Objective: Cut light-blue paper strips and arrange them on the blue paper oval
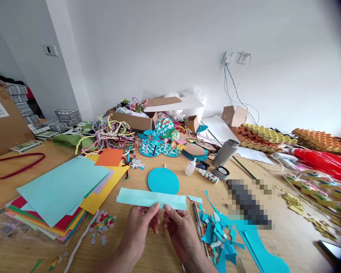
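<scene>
A long strip of pale turquoise paper (130,196) is held level above the table's front part. My left hand (143,222) pinches its lower edge near the middle, thumb on top. Close beside it, my right hand (177,223) grips the same edge, also with the thumb over the paper. Just behind the strip lies a bright blue paper disc (163,180), its front rim partly hidden. A small offcut of pale paper (195,199) rests right of the strip.
Left stands a stack of coloured paper (65,185); pipe cleaners (113,131) lie behind it. Blue paper scraps (216,231) spread at the right. A glue bottle (190,167), a steel flask (226,151) and egg cartons (267,134) stand farther back.
</scene>
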A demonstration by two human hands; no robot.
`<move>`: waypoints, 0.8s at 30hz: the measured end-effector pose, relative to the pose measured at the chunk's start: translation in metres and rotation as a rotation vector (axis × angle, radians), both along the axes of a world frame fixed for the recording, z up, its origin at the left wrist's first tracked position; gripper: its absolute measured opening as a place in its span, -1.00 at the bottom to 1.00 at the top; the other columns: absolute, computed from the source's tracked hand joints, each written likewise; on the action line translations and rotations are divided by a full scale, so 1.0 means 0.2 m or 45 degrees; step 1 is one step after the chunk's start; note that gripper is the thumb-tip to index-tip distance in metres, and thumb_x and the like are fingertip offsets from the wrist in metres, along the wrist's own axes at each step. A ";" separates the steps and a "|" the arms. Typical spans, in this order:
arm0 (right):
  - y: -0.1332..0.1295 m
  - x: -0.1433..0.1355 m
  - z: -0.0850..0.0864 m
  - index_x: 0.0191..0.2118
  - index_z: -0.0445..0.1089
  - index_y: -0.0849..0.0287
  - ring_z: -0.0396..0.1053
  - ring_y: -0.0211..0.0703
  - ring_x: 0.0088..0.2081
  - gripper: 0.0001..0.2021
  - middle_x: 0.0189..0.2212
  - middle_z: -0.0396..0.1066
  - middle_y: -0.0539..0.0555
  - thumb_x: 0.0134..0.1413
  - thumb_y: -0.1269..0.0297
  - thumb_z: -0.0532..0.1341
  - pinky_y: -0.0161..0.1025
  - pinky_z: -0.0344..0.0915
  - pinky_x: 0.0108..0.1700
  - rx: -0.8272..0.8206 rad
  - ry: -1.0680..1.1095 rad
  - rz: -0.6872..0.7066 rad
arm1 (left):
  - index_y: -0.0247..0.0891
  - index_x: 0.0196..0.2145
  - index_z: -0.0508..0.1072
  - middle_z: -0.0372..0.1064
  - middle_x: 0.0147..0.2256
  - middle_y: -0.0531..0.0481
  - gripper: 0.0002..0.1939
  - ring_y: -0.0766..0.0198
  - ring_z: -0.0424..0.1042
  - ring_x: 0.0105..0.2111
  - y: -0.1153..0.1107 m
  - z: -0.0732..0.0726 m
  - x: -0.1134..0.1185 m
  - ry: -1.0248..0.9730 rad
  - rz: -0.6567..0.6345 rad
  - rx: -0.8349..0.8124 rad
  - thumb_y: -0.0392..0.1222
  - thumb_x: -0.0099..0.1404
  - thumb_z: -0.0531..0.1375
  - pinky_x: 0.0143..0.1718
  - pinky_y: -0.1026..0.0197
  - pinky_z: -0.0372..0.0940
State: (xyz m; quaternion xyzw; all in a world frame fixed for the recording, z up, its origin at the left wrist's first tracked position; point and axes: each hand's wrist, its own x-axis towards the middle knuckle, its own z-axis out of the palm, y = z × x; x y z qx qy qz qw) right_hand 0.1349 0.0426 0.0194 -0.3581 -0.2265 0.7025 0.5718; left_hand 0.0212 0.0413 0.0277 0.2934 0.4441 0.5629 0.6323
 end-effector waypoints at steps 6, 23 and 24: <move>0.00 0.00 0.00 -0.64 0.43 0.29 0.16 -0.40 -0.64 -0.71 -0.69 0.33 -0.01 -0.22 0.21 0.45 -0.40 0.06 -0.58 0.078 -0.121 0.061 | -0.35 -0.55 0.49 0.33 -0.61 0.01 -0.67 0.35 0.27 -0.60 -0.02 -0.01 0.00 -0.005 -0.046 0.010 0.00 -0.07 0.39 -0.73 0.38 0.12; -0.01 0.00 0.02 -0.62 0.46 0.30 0.22 -0.36 -0.62 -0.71 -0.67 0.36 0.01 -0.26 0.17 0.47 -0.37 0.13 -0.52 0.050 -0.176 0.025 | -0.34 -0.62 0.42 0.26 -0.68 0.06 -0.63 0.39 0.20 -0.66 -0.02 -0.01 0.02 0.042 0.037 -0.003 0.04 -0.07 0.38 -0.72 0.37 0.08; -0.01 0.01 0.02 -0.61 0.47 0.30 0.24 -0.35 -0.61 -0.71 -0.66 0.38 0.02 -0.30 0.18 0.48 -0.36 0.15 -0.51 0.024 -0.177 0.010 | -0.33 -0.62 0.42 0.27 -0.66 0.06 -0.62 0.39 0.20 -0.66 -0.01 -0.01 0.01 0.039 0.058 -0.019 0.04 -0.09 0.39 -0.73 0.37 0.08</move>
